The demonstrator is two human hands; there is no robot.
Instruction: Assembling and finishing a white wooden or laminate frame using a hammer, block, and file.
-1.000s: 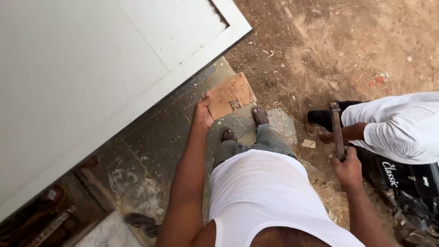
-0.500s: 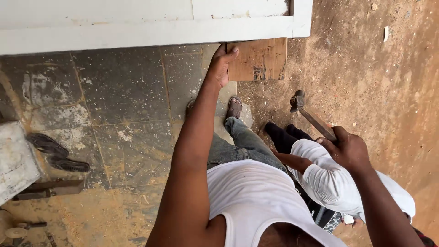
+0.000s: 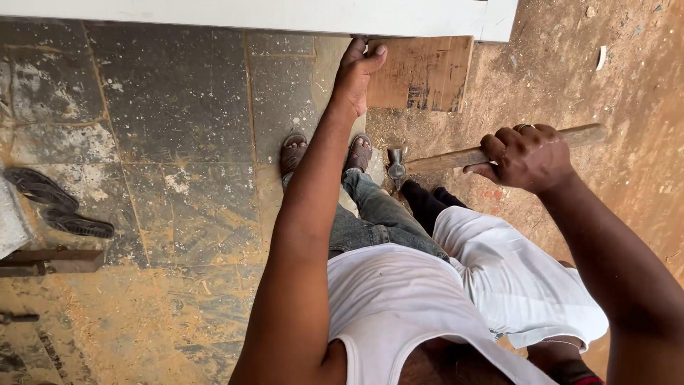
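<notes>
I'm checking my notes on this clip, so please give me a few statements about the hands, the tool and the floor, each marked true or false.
1. The right hand grips a hammer by its wooden handle. True.
2. The hammer's metal head points up at the camera. False: the head hangs down near the feet.
3. The left hand reaches to the lower edge of the white panel. True.
4. A brown board lies on the ground by the left hand. True.
5. The pair of dark sandals lies on the sandy ground at the right. False: it lies on the tiled floor at the left.
</notes>
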